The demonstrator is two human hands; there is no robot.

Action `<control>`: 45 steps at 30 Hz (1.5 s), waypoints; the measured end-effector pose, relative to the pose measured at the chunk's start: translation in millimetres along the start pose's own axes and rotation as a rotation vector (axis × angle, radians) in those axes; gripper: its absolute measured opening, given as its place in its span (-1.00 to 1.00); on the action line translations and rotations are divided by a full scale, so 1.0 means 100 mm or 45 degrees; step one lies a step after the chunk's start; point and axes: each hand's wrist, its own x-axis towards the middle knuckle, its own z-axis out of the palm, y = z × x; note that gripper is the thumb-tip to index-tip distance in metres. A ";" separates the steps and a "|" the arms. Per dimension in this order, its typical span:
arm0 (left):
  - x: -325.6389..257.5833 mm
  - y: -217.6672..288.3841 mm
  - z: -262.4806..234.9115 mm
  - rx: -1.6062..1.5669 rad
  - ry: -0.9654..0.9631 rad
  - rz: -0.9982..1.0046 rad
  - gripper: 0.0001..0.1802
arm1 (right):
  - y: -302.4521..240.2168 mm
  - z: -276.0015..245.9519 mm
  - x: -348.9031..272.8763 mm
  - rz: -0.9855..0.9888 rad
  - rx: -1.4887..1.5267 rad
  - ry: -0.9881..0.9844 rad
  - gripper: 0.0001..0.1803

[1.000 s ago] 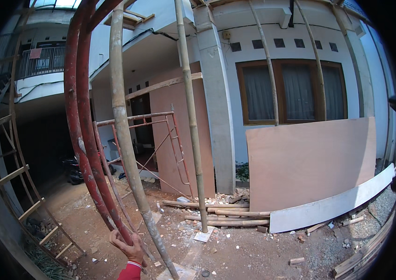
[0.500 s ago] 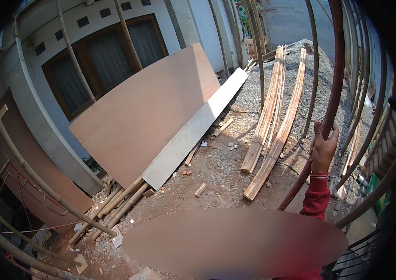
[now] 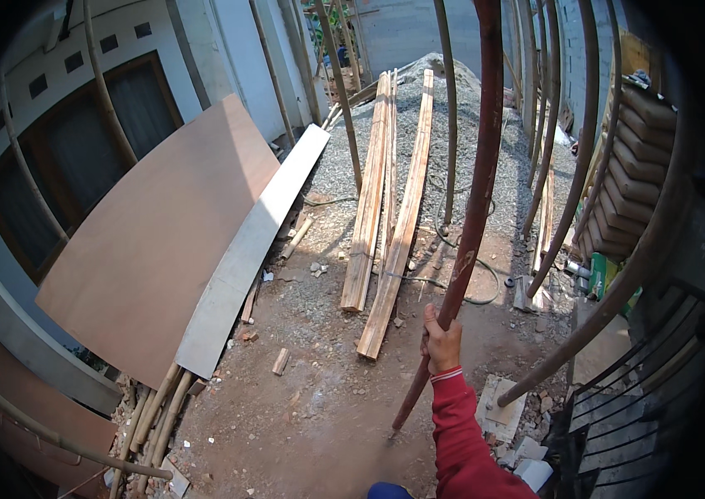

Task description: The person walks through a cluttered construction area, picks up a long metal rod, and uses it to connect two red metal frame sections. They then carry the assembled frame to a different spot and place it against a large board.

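My right hand (image 3: 442, 339), at the end of a red sleeve, is closed round a long reddish-brown pole (image 3: 475, 208) near its lower part. The pole stands tilted, with its top passing out of the upper edge and its foot at the dirt ground. Out of view is my left hand. Beyond the pole lie bundles of long wooden strips (image 3: 403, 241), partly on grey gravel (image 3: 327, 191).
On the left, a large brown board (image 3: 161, 249) and a narrow pale board (image 3: 244, 258) lean over bamboo poles (image 3: 165, 424). Upright scaffold poles (image 3: 449, 125) stand around. To the right are stacked sacks (image 3: 635, 158), a hose (image 3: 485, 295) and dark metal bars (image 3: 631, 391).
The view has swung right, so the boards and strips sit farther left. My right hand still grips the pole, now lower in the picture, with the pole's foot visible.
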 end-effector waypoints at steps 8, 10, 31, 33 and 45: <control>-0.75 0.38 1.10 0.041 -0.249 -0.036 -0.58 | -0.38 -0.13 0.20 -0.039 0.013 0.129 -0.49; -0.92 0.41 1.31 0.056 -0.292 -0.030 -0.59 | -0.46 -0.16 0.34 -0.056 0.035 0.145 -0.49; -2.71 0.62 2.26 0.009 -0.234 -0.330 -0.45 | -1.32 -0.30 2.74 -0.400 -0.018 0.281 -0.54; -2.95 0.58 2.30 0.111 -0.410 -0.286 -0.45 | -1.22 -0.46 2.97 -0.366 -0.033 0.255 -0.54; -3.45 0.16 3.03 0.321 -0.479 -0.050 -0.66 | -0.46 -1.04 3.54 -0.515 -0.345 0.307 -0.44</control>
